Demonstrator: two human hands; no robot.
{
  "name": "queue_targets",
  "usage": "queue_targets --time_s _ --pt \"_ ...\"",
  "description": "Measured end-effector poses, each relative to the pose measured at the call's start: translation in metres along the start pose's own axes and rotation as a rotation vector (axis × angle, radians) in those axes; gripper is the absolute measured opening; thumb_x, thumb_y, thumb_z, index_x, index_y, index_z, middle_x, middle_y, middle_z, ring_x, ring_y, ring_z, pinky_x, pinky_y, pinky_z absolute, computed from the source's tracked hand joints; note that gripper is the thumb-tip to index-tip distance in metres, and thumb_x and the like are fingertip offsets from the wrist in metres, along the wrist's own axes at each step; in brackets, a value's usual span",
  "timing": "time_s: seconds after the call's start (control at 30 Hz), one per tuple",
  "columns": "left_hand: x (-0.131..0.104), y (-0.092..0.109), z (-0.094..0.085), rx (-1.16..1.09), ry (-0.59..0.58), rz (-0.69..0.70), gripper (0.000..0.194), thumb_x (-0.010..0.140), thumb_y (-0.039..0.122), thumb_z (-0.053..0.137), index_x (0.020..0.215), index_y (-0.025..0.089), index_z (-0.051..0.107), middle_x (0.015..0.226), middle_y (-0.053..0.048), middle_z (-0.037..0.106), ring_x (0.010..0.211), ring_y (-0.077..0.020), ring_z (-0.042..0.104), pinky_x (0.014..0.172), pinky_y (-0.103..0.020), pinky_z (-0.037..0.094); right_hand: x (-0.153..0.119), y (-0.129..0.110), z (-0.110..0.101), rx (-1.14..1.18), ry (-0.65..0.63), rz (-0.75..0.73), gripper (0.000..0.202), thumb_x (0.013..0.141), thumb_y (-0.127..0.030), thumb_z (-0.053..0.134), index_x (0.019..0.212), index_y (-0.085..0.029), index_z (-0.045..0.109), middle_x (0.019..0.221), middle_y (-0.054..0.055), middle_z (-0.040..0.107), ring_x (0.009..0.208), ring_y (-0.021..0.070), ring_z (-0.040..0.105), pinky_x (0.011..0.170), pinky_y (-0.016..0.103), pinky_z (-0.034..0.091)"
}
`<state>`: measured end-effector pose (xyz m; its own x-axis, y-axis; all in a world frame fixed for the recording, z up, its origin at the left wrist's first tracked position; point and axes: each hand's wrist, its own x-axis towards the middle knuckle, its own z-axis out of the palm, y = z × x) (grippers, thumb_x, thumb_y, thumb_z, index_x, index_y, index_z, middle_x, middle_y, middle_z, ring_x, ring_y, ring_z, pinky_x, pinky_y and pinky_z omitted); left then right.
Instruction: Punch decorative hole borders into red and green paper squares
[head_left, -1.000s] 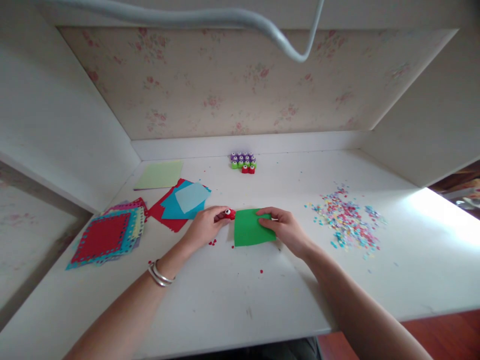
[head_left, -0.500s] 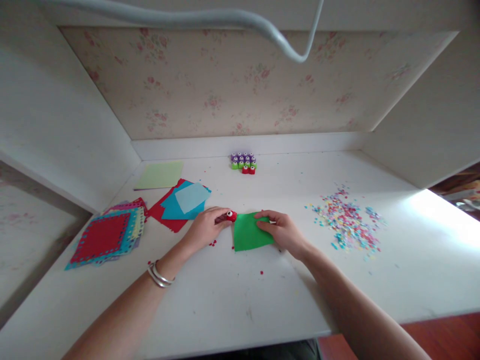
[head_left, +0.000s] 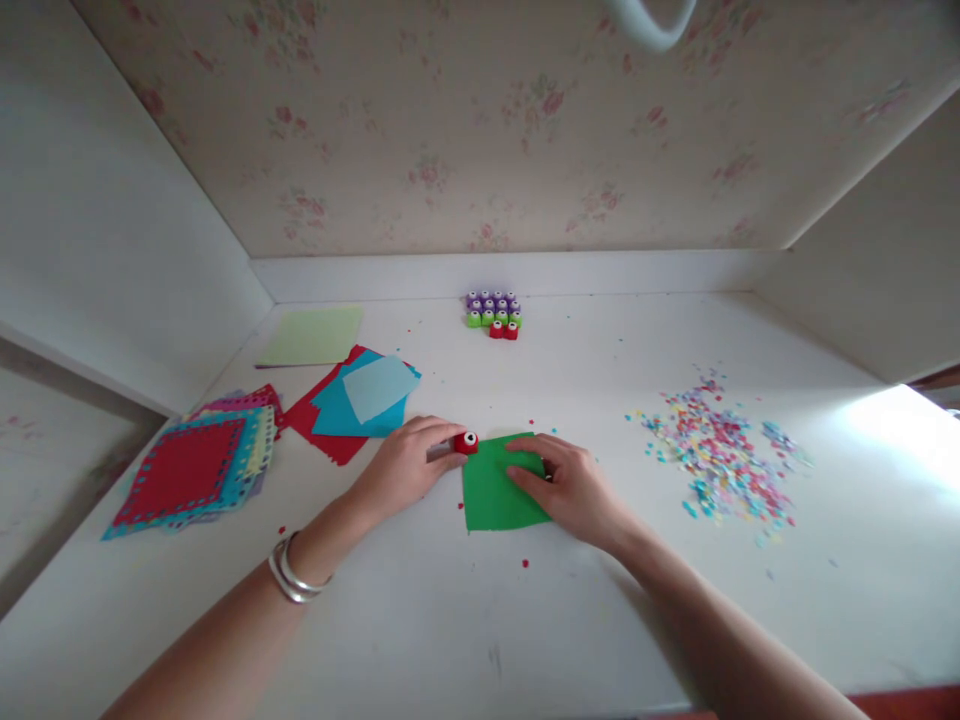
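My left hand (head_left: 412, 458) is closed on a small red craft punch (head_left: 466, 442), gripped between thumb and fingers. The punch sits at the upper left corner of a green sheet of paper (head_left: 495, 490), touching or just beside it; I cannot tell whether the corner is in its slot. My right hand (head_left: 574, 490) lies over the sheet's right side, index finger and thumb apart on top of the paper. Its other fingers are curled and partly hidden.
Punched-edge sheets (head_left: 180, 470) are piled at the left, beside red and blue sheets (head_left: 360, 410) and pale green paper (head_left: 311, 335). Several purple, green and red punches (head_left: 493, 312) stand at the back. Confetti (head_left: 724, 450) is scattered at the right of the white table (head_left: 420, 620).
The view has tilted down. My right thumb and index finger have spread apart on the green paper, which looks flatter. The red punch has turned slightly in my left hand.
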<state>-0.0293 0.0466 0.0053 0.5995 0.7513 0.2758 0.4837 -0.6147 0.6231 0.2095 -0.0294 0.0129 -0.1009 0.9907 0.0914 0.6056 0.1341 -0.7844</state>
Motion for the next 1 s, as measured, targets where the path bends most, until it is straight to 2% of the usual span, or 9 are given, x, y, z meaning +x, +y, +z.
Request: queue_targets --time_s 0.17,0.33,0.47,0.53,0.63,0.73,0.8,1.0 --pt "0.001 0.001 0.0 -0.009 0.011 -0.007 0.028 0.086 0.033 0.069 0.112 0.023 0.067 0.11 -0.004 0.072 0.103 -0.0186 0.063 0.092 -0.034 0.051 0.006 0.002 -0.003 0.029 -0.004 0.071 0.023 0.088 -0.026 0.063 0.11 -0.025 0.069 0.096 0.002 0.07 0.073 0.0165 0.062 0.065 0.031 0.051" --pt "0.002 0.001 0.001 0.004 0.015 -0.014 0.028 0.086 0.031 0.069 0.113 0.024 0.066 0.108 -0.003 0.071 0.102 -0.018 0.064 0.091 -0.033 0.053 0.01 -0.001 -0.007 0.049 -0.104 -0.001 0.026 0.089 -0.025 0.062 0.115 -0.027 0.066 0.104 0.003 0.068 0.087 0.0182 0.065 0.077 0.033 0.054" --pt "0.0 0.001 0.001 0.031 0.021 -0.026 0.031 0.087 0.031 0.068 0.116 0.024 0.063 0.111 -0.004 0.07 0.105 -0.0183 0.063 0.092 -0.033 0.053 0.001 -0.004 -0.01 -0.116 -0.029 -0.02 0.031 0.093 -0.031 0.058 0.123 -0.027 0.063 0.115 0.01 0.059 0.083 0.0204 0.063 0.072 0.039 0.056" --pt "-0.001 0.001 -0.001 0.052 0.016 -0.038 0.035 0.086 0.032 0.069 0.119 0.024 0.061 0.113 -0.005 0.068 0.106 -0.0188 0.063 0.093 -0.033 0.054 -0.003 -0.004 -0.012 -0.242 0.041 -0.057 0.033 0.093 -0.033 0.058 0.125 -0.027 0.063 0.125 0.014 0.053 0.092 0.025 0.061 0.075 0.044 0.056" --pt "-0.002 0.003 -0.003 0.095 -0.005 -0.063 0.036 0.087 0.035 0.068 0.121 0.026 0.06 0.115 -0.005 0.067 0.107 -0.02 0.063 0.093 -0.035 0.054 -0.004 -0.002 -0.014 -0.367 0.064 -0.155 0.031 0.092 -0.033 0.059 0.122 -0.028 0.065 0.136 0.013 0.05 0.114 0.0323 0.054 0.089 0.053 0.052" --pt "-0.001 0.005 -0.005 0.126 -0.018 -0.082 0.033 0.088 0.035 0.066 0.119 0.026 0.062 0.113 -0.006 0.067 0.105 -0.0213 0.063 0.091 -0.037 0.055 0.002 0.002 -0.015 -0.436 0.005 -0.229 0.028 0.093 -0.031 0.058 0.12 -0.03 0.067 0.136 0.007 0.057 0.125 0.0322 0.051 0.106 0.06 0.038" --pt "0.001 0.006 -0.006 0.118 -0.028 -0.085 0.029 0.089 0.034 0.065 0.117 0.026 0.063 0.11 -0.006 0.068 0.103 -0.0215 0.064 0.089 -0.037 0.056 0.006 0.005 -0.015 -0.479 -0.04 -0.254 0.031 0.094 -0.029 0.057 0.123 -0.03 0.065 0.137 0.004 0.059 0.127 0.0308 0.051 0.111 0.06 0.032" --pt "0.005 0.005 -0.008 0.112 -0.025 -0.093 0.024 0.09 0.03 0.063 0.114 0.028 0.064 0.106 -0.004 0.07 0.1 -0.0203 0.065 0.087 -0.036 0.057 0.011 0.01 -0.017 -0.578 -0.103 -0.358 0.037 0.091 -0.025 0.057 0.127 -0.028 0.063 0.14 0.0 0.056 0.129 0.0299 0.051 0.113 0.054 0.03"
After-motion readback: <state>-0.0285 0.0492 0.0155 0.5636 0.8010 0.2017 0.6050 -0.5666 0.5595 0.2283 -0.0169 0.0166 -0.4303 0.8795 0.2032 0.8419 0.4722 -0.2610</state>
